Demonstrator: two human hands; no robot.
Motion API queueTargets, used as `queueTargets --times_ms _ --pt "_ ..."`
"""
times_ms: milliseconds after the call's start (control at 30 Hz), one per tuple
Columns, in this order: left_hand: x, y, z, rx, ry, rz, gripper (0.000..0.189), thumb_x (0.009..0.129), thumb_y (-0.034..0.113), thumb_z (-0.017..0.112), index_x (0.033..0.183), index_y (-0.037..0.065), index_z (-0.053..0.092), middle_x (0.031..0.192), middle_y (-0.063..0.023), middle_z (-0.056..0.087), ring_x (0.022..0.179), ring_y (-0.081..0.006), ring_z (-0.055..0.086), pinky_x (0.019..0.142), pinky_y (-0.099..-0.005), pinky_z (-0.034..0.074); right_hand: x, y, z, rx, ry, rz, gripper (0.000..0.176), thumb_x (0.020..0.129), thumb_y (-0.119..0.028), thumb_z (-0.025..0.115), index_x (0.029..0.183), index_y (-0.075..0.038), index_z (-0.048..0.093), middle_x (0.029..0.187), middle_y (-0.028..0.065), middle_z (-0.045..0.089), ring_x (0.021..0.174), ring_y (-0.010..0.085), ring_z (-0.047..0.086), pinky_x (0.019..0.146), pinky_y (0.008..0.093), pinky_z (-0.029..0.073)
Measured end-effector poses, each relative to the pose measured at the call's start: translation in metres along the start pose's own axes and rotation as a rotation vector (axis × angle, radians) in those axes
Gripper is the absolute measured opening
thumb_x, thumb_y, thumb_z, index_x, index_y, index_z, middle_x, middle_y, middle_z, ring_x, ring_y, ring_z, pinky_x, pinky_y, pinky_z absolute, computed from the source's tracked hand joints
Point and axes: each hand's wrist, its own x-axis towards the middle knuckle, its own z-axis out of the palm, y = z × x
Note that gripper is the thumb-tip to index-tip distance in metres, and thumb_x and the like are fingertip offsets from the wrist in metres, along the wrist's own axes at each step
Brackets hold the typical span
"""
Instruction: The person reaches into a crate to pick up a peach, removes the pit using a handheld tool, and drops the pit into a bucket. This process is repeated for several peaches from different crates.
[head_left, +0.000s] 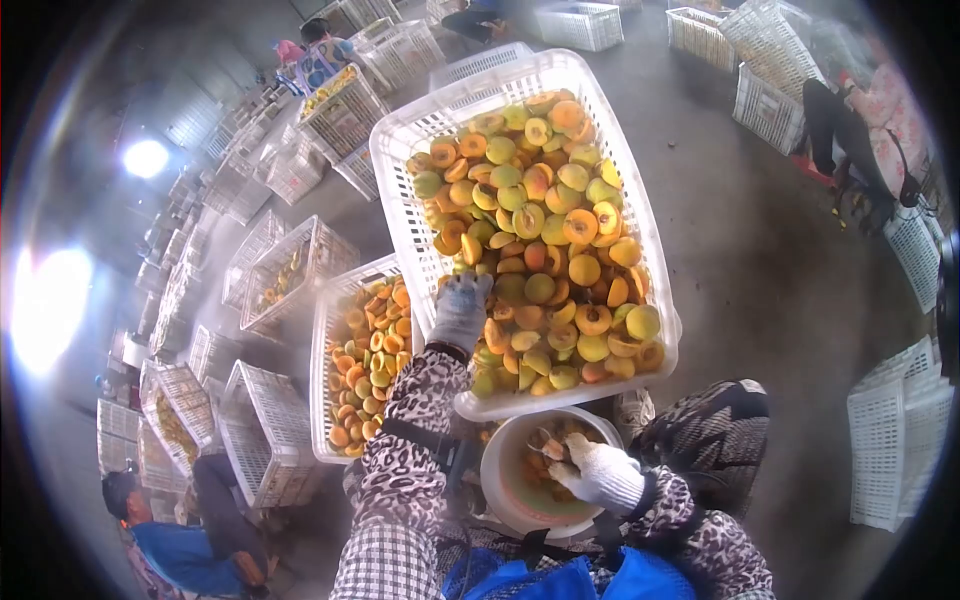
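Observation:
A white plastic crate (655, 300) full of halved and whole yellow-orange fruit stands in front of me. My left hand (462, 308), in a pale glove, reaches over its left side and touches the fruit; its fingertips are partly hidden among the pieces. Below the crate, a white bucket (497, 480) holds fruit pieces. Over the bucket, my right hand (598, 474), also gloved, has its fingers closed around something small that I cannot make out. A second crate (320, 400) of halved fruit sits to the left, partly under my left forearm.
Several white crates (265, 435) stand on the left. Stacked crates (897, 440) are at the right edge. A person in blue (180, 545) sits at the lower left, another person (890, 125) at the upper right, and another person (322, 62) at the upper left.

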Motion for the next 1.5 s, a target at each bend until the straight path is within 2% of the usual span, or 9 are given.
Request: queueTargets --times_ms 100,167,400,833,933,1000,1133,1333,1500 --pt "-0.025 0.037 -0.052 -0.153 -0.013 -0.236 0.023 0.083 0.004 0.051 0.105 0.005 0.057 0.092 -0.014 0.059 0.093 -0.0318 0.059 0.079 -0.042 0.05 0.001 -0.003 0.0 0.438 0.207 -0.204 0.035 0.082 -0.026 0.064 0.104 -0.001 0.054 0.076 0.0221 0.061 0.07 0.0389 0.062 0.062 0.0452 0.049" --pt "-0.049 0.05 -0.088 -1.592 -0.024 -0.8 0.026 0.084 0.002 0.046 0.109 -0.001 0.053 0.096 -0.0145 0.058 0.098 -0.0297 0.059 0.083 -0.0421 0.052 0.007 -0.033 -0.026 0.126 0.188 -0.117 0.031 0.087 -0.021 0.058 0.113 -0.005 0.054 0.1 0.0124 0.062 0.08 0.0255 0.063 0.069 0.0335 0.052" --pt "-0.123 0.077 -0.115 -2.478 -0.186 -0.749 0.033 0.096 0.021 0.042 0.116 -0.004 0.049 0.11 -0.0209 0.056 0.101 -0.036 0.058 0.094 -0.0543 0.049 0.031 -0.059 0.002 0.113 0.31 -0.218 0.032 0.082 -0.019 0.063 0.107 -0.003 0.052 0.068 0.0171 0.059 0.057 0.0343 0.06 0.052 0.0409 0.049" --pt "-0.154 0.081 -0.11 -1.948 -0.032 -0.808 0.04 0.099 0.04 0.043 0.105 0.001 0.053 0.096 -0.0135 0.061 0.094 -0.0271 0.061 0.082 -0.0395 0.054 0.044 -0.084 0.004 -0.165 -0.002 -0.034 0.023 0.085 -0.017 0.057 0.099 -0.001 0.049 0.076 0.0209 0.06 0.064 0.0372 0.062 0.055 0.0438 0.05" --pt "-0.147 0.086 -0.119 -2.099 0.009 -1.115 0.038 0.099 0.037 0.044 0.096 0.0 0.053 0.088 -0.0138 0.061 0.087 -0.0262 0.063 0.079 -0.0385 0.055 0.044 -0.084 0.012 -0.329 -0.221 0.092 0.031 0.095 -0.017 0.047 0.121 0.002 0.05 0.093 0.0122 0.062 0.086 0.0159 0.062 0.077 0.0228 0.051" --pt "-0.15 0.084 -0.109 -2.032 0.013 -1.118 0.042 0.099 0.039 0.042 0.096 -0.001 0.054 0.086 -0.0143 0.06 0.084 -0.0264 0.062 0.077 -0.0378 0.054 0.044 -0.062 0.034 0.027 -0.063 -0.083 0.025 0.086 -0.018 0.055 0.099 0.002 0.048 0.082 0.0217 0.062 0.069 0.039 0.063 0.06 0.0464 0.051" --pt "-0.146 0.085 -0.107 -2.014 0.054 -1.246 0.038 0.097 0.033 0.048 0.084 -0.002 0.055 0.081 -0.0155 0.061 0.071 -0.0267 0.063 0.069 -0.0384 0.056 0.055 -0.082 0.025 -0.075 -0.361 0.316 0.029 0.087 -0.022 0.054 0.102 0.003 0.048 0.082 0.0217 0.063 0.07 0.04 0.063 0.061 0.0463 0.051" --pt "-0.146 0.089 -0.094 -1.875 0.102 -1.168 0.036 0.095 0.03 0.05 0.08 -0.002 0.056 0.075 -0.015 0.06 0.062 -0.0271 0.062 0.06 -0.036 0.055 0.041 -0.057 0.03 -0.086 0.004 -0.338 0.028 0.086 -0.022 0.055 0.1 0.002 0.05 0.074 0.0195 0.062 0.064 0.0344 0.063 0.057 0.0416 0.051" --pt "-0.142 0.092 -0.101 -1.827 0.007 -1.078 0.037 0.096 0.032 0.048 0.081 -0.001 0.055 0.075 -0.0138 0.06 0.059 -0.0254 0.061 0.059 -0.0349 0.054 0.058 -0.069 -0.026 0.962 -0.772 0.359 0.026 0.083 -0.019 0.056 0.096 0.003 0.053 0.069 0.0036 0.055 0.056 0.0132 0.056 0.05 0.0265 0.045"
